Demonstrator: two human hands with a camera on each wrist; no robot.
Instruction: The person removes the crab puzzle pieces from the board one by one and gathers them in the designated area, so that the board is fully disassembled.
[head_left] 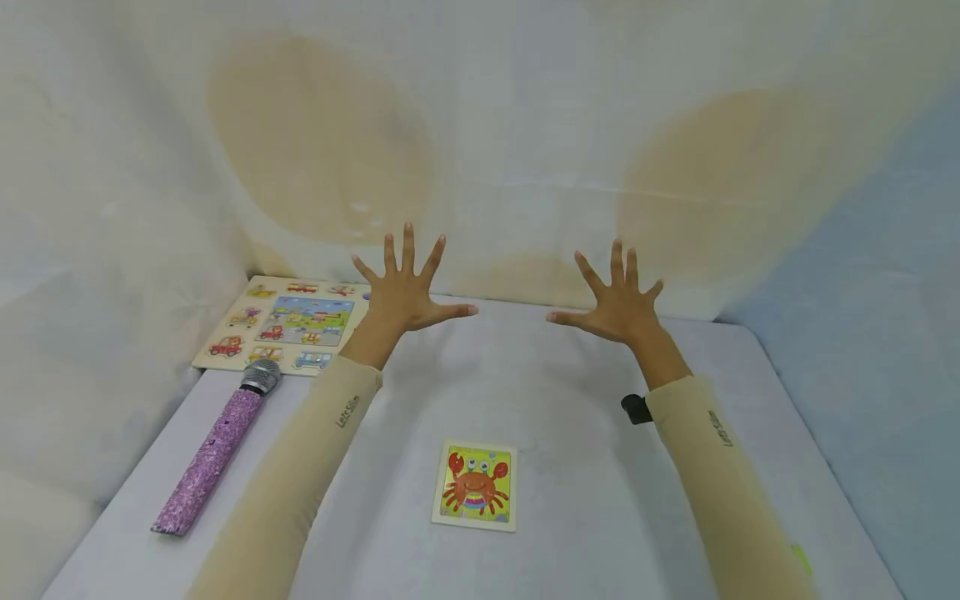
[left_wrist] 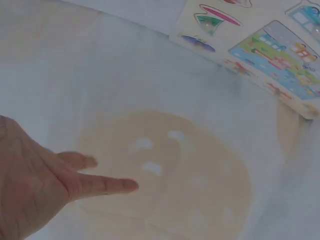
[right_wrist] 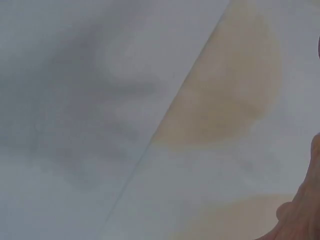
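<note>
Because it lies flat at the near middle of the white counter (head_left: 510, 387), the square, pale-framed red crab puzzle (head_left: 474, 486) seems placed for either hand. Left hand (head_left: 401, 298) and right hand (head_left: 621, 311) hang farther off, fingers splayed wide, holding nothing. Far left, apparently set aside, lie a cream rectangular vehicle-puzzle board (head_left: 288, 359) and a glittery purple microphone (head_left: 213, 458).

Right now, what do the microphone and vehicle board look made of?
Microphone: purple handle seems wrapped in glitter fabric or film, judging by its sparkle; the silvery head, with mesh-like texture, is probably metal. Vehicle board: likely wood or fibreboard, matte, going by its pale, flat border.
</note>
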